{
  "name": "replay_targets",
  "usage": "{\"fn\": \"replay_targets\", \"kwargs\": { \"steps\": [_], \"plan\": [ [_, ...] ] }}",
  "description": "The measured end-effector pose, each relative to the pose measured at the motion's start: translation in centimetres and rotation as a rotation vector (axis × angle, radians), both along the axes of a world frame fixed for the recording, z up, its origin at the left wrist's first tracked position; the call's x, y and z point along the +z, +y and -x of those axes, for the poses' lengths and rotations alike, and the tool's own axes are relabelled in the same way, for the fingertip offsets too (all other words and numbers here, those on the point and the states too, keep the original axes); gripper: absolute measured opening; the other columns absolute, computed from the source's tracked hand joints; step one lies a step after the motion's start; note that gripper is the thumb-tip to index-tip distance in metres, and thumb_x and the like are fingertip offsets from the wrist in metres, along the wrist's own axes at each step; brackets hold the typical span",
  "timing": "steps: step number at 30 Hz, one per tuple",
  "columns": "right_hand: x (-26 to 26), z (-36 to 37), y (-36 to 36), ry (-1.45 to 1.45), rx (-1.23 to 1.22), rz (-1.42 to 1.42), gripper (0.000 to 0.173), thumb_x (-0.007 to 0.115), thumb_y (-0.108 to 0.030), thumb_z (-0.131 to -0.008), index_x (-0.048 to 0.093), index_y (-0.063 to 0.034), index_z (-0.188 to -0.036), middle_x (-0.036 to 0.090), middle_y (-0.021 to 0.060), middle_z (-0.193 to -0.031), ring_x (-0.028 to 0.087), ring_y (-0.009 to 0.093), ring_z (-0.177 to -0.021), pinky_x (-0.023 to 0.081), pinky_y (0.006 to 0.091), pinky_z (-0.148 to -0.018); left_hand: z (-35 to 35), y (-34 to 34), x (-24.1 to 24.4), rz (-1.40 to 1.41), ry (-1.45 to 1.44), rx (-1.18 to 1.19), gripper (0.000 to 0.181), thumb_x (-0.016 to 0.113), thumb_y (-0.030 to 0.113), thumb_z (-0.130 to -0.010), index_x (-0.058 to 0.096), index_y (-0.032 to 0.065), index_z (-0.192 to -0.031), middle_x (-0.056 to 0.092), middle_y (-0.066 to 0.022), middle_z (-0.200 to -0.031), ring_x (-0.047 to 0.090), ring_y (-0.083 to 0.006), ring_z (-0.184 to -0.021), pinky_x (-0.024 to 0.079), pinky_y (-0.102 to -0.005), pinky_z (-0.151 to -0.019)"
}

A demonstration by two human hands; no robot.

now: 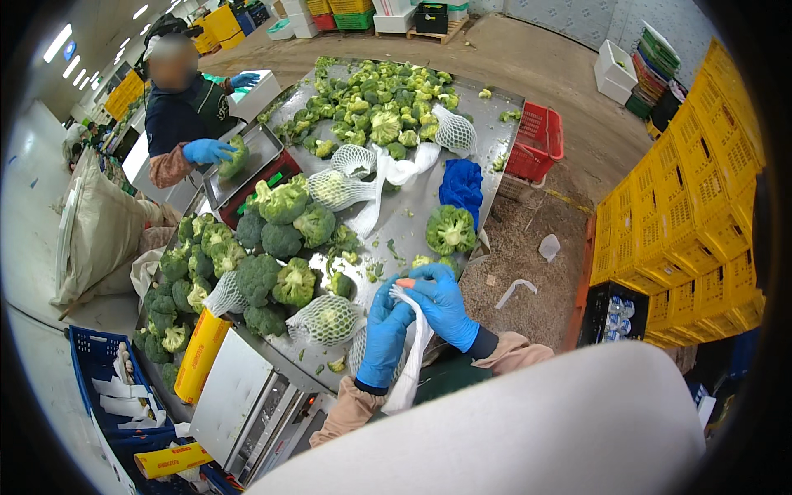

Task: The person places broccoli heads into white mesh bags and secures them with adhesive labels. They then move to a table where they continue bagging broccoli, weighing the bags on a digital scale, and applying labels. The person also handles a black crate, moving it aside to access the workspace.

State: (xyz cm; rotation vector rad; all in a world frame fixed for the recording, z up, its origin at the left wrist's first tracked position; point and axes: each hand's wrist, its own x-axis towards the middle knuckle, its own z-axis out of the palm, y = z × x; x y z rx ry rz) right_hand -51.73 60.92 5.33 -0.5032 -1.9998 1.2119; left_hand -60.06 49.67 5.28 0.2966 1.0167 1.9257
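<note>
Both my hands wear blue gloves and meet at the table's near edge. My left hand (pixel 383 340) and my right hand (pixel 444 306) pinch the upper end of a flattened white foam net sleeve (pixel 416 359), whose length hangs down between them. One fingertip pokes bare out of the right glove. Just beyond my hands lies a broccoli head (pixel 450 230) with its cut stem up. To the left, a broccoli head in a foam net (pixel 328 320) lies on the metal table (pixel 396 247). Another netted piece is partly hidden behind my left hand.
Broccoli heads (pixel 257 278) are piled at left, beside a yellow film roll (pixel 201 356) and a wrapping machine (pixel 232 396). Across the table, a co-worker's gloved hand (pixel 209 151) holds broccoli over a scale (pixel 260 167). Yellow crates (pixel 680 204) rise at right; a pale surface covers the bottom foreground.
</note>
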Motion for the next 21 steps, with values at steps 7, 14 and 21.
{"fn": "replay_targets", "kwargs": {
  "steps": [7,14,21],
  "plan": [
    [-3.0,-3.4,11.1,0.161,0.299,1.571,0.034,0.06,-0.013,-0.091,0.055,-0.0003,-0.121,0.064,0.0039,-0.1,0.061,0.011,-0.087,0.05,0.0264,-0.081,1.9,7.2,0.2,0.102,-0.31,-0.307,0.037,0.057,0.018,-0.092,0.053,0.0025,-0.125,0.062,-0.0077,-0.111,0.061,-0.0199,-0.098,0.049,-0.0311,-0.087],
    [-6.4,-5.9,16.7,0.104,0.133,1.509,0.038,0.054,-0.019,-0.094,0.049,-0.0021,-0.128,0.06,0.009,-0.117,0.062,0.018,-0.099,0.052,0.0301,-0.085,7.2,18.1,-6.8,0.538,0.878,-0.19,0.052,0.055,-0.004,-0.076,0.053,0.0051,-0.128,0.06,-0.0136,-0.116,0.058,-0.0198,-0.103,0.047,-0.0298,-0.084],
    [-14.8,-2.2,16.4,0.247,0.148,1.729,0.057,0.034,-0.047,-0.1,0.038,-0.0062,-0.139,0.053,0.0078,-0.131,0.058,0.022,-0.109,0.048,0.0348,-0.094,12.7,23.0,-12.4,0.595,1.144,-0.688,0.036,0.062,0.01,-0.084,0.057,0.0043,-0.119,0.063,-0.0098,-0.108,0.059,-0.0162,-0.093,0.047,-0.029,-0.083]
  ]
}}
